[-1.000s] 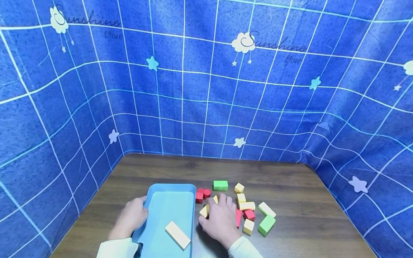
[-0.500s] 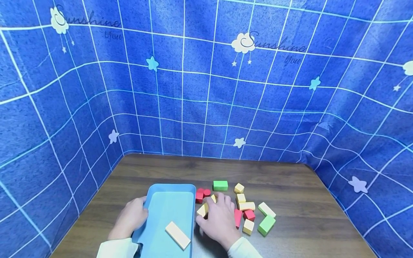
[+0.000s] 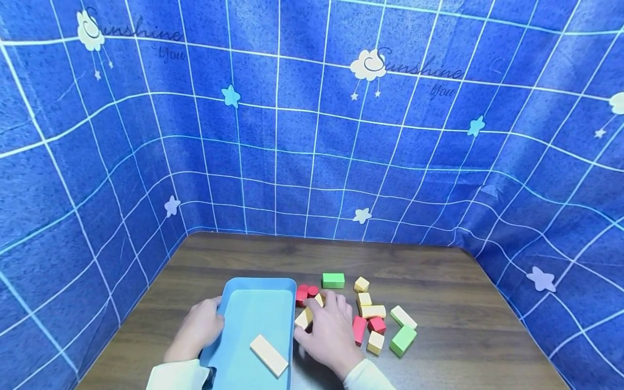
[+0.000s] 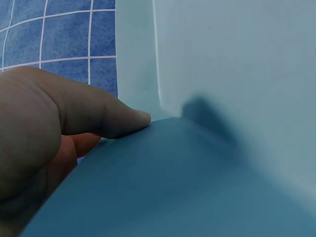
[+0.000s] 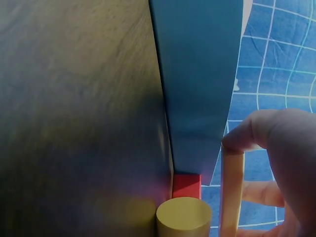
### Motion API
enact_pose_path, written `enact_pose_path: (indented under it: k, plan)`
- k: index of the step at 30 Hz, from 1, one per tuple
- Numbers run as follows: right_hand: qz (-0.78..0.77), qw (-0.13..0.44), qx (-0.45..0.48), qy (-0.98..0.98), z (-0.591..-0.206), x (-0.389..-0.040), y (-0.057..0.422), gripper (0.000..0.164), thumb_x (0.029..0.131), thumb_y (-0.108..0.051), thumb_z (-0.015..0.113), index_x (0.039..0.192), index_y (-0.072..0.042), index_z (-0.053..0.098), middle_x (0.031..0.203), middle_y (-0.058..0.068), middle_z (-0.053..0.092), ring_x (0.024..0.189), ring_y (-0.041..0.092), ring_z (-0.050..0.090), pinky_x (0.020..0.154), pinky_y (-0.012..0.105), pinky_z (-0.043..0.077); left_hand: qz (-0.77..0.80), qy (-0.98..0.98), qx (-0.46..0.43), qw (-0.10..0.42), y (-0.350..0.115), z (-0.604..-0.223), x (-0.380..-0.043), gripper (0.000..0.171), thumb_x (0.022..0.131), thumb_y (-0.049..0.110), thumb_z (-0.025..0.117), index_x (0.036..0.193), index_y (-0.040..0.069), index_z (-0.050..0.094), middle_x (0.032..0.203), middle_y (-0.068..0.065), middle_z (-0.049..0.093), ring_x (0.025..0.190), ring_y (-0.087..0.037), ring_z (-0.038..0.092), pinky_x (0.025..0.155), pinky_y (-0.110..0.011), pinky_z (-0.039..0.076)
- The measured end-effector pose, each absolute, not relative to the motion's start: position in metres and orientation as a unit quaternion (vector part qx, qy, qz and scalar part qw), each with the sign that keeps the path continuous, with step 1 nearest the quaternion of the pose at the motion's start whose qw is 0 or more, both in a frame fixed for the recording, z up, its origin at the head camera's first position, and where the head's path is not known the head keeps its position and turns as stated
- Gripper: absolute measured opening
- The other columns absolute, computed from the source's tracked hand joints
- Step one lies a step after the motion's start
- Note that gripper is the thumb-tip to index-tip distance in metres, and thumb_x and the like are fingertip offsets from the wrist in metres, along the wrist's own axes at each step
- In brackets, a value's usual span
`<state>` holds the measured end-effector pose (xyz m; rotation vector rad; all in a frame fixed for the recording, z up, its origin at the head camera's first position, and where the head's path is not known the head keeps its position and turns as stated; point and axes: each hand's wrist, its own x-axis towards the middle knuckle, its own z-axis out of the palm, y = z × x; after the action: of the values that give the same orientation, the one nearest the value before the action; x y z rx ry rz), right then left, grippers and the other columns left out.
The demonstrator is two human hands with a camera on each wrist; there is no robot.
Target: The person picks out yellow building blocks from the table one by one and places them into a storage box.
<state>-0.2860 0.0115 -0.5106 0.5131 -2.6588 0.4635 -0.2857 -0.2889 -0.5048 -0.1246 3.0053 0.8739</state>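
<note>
On the left, my left hand (image 3: 200, 326) grips the side of a blue tray (image 3: 229, 325). The left wrist view shows the thumb (image 4: 133, 121) pressed on the tray's rim, with other fingers on the outer side. One pale wooden block (image 3: 268, 356) lies inside the tray. My right hand (image 3: 331, 330) is close beside the tray's right wall and pinches a flat yellow wooden block (image 5: 232, 192) between thumb and fingers. Beneath this hand, a yellow cylinder (image 5: 183, 217) stands near a red block (image 5: 187, 185) by the tray wall. The right palm's underside is hidden in the head view.
Red blocks (image 3: 302, 296) sit against the tray's far right corner, and a green block (image 3: 333, 280) lies behind. To the right are several yellow, red and green blocks, among them a red one (image 3: 359, 329) and a green one (image 3: 403, 340). A blue curtain (image 3: 312, 135) surrounds the brown table (image 3: 439, 292).
My right hand has slid slightly left toward the tray with the yellow block, showing more of the red block on its right. My left hand and the tray have stayed put.
</note>
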Motion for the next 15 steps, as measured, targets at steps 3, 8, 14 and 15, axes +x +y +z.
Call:
enact_pose_path:
  k: [3,8,14,15]
  plan:
    - [0.160,0.194,0.187,-0.950,-0.5090,-0.2849,0.0110,0.052,0.070,-0.053,0.062,0.113,-0.025,0.066,0.121,0.009,0.048,0.106,0.027,0.034,0.082,0.048,0.033,0.281,0.959,-0.041,0.007,-0.2888,-0.5042,-0.2855,0.048,0.088,0.005,0.047,0.135,-0.006,0.043,0.125,-0.028,0.053,0.099,-0.033,0.053,0.085,-0.064,0.042]
    - [0.164,0.196,0.189,-0.948,-0.5080,-0.2837,0.0107,0.053,0.069,-0.053,0.062,0.113,-0.024,0.067,0.123,0.010,0.048,0.107,0.027,0.034,0.081,0.049,0.033,0.283,0.958,-0.038,0.011,-0.2898,-0.5048,-0.2863,0.048,0.089,0.005,0.046,0.135,-0.007,0.042,0.126,-0.030,0.051,0.099,-0.033,0.053,0.085,-0.065,0.042]
    - [0.169,0.207,0.191,-0.944,-0.5080,-0.2832,0.0106,0.053,0.068,-0.053,0.063,0.112,-0.023,0.068,0.125,0.010,0.047,0.109,0.027,0.034,0.082,0.049,0.033,0.281,0.959,-0.037,-0.003,-0.2900,-0.5081,-0.2870,0.049,0.087,0.004,0.046,0.134,-0.007,0.044,0.125,-0.028,0.053,0.102,-0.034,0.053,0.085,-0.061,0.043]
    - [0.170,0.208,0.192,-0.944,-0.5079,-0.2831,0.0106,0.053,0.068,-0.053,0.063,0.112,-0.023,0.067,0.125,0.010,0.047,0.110,0.027,0.034,0.082,0.049,0.034,0.281,0.959,-0.037,-0.003,-0.2900,-0.5081,-0.2870,0.048,0.087,0.004,0.046,0.134,-0.007,0.044,0.125,-0.029,0.053,0.104,-0.035,0.052,0.086,-0.062,0.043]
